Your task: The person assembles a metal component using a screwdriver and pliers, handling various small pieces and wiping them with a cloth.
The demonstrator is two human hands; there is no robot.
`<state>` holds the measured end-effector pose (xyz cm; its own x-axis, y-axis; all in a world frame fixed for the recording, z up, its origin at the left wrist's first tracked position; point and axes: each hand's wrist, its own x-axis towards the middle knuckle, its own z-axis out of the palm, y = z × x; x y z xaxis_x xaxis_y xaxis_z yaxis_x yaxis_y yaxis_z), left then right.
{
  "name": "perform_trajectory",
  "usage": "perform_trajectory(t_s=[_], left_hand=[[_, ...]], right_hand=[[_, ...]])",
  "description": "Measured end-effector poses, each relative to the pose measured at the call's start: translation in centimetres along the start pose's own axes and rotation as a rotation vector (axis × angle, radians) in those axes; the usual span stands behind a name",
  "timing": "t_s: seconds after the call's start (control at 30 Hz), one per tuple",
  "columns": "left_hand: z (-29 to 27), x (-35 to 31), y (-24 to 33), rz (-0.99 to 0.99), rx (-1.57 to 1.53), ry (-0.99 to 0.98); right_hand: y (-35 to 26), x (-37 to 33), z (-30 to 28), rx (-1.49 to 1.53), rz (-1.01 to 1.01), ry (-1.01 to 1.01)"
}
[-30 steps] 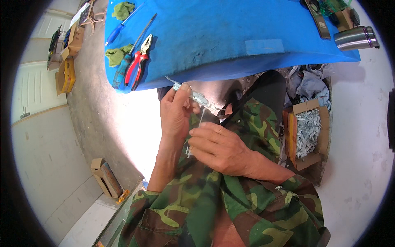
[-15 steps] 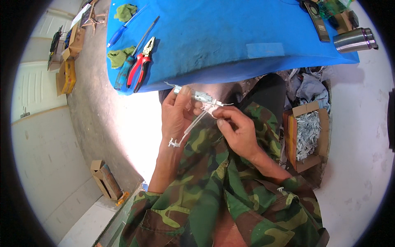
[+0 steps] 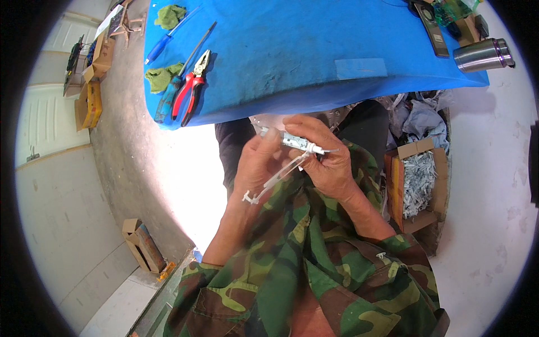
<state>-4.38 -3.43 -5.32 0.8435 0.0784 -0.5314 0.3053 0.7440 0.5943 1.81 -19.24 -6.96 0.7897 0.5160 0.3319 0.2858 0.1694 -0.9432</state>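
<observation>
Between my hands, over my lap, is a slim pale grey-white cylindrical part [image 3: 292, 140] with a thin pin at its right end; I cannot tell its exact kind. A white plastic strip [image 3: 279, 176] hangs from its right end down across my left wrist, ending in a small forked piece. My left hand [image 3: 260, 160] pinches the cylinder's left end between thumb and fingers. My right hand [image 3: 328, 160] is closed round its right part, fingers over the top and thumb below. The fingers partly hide the cylinder.
Red-handled pliers [image 3: 193, 87], screwdrivers [image 3: 167, 104] and green cloths [image 3: 161, 80] lie on the blue-covered table [image 3: 269, 45]. A steel flask [image 3: 483, 55] lies at its right. A cardboard box [image 3: 396, 191] of white pieces stands right of my legs.
My right hand has moved up from the cylinder's end to grip round it. The cylinder and hanging strip have shifted right and slightly down; my left hand has moved right with them.
</observation>
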Motion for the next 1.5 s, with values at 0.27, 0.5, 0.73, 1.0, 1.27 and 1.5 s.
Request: perform_trajectory(t_s=[0.27,0.5,0.73,1.0,1.27,1.5], left_hand=[[-2.4,-0.3,-0.5,-0.286,-0.001,-0.109],[-2.1,-0.9,0.9,0.024,0.424,0.041],[-2.5,-0.9,1.0,0.041,0.433,-0.006],[-2.9,-1.3,1.4,0.195,0.749,0.052],[0.2,-1.5,0.2,0.438,0.856,0.034],[0.5,-1.2,0.7,0.449,0.826,0.053]], right_hand=[[-0.5,-0.5,-0.9,0.188,0.292,0.218],[0.3,-0.8,-1.6,0.187,0.34,0.236],[0.8,-1.2,-1.8,0.44,0.495,0.241],[0.2,-1.6,-2.1,0.438,0.54,0.174],[-1.2,-1.1,-1.2,0.167,0.48,0.061],[-1.0,-1.6,-1.2,0.144,0.453,0.033]])
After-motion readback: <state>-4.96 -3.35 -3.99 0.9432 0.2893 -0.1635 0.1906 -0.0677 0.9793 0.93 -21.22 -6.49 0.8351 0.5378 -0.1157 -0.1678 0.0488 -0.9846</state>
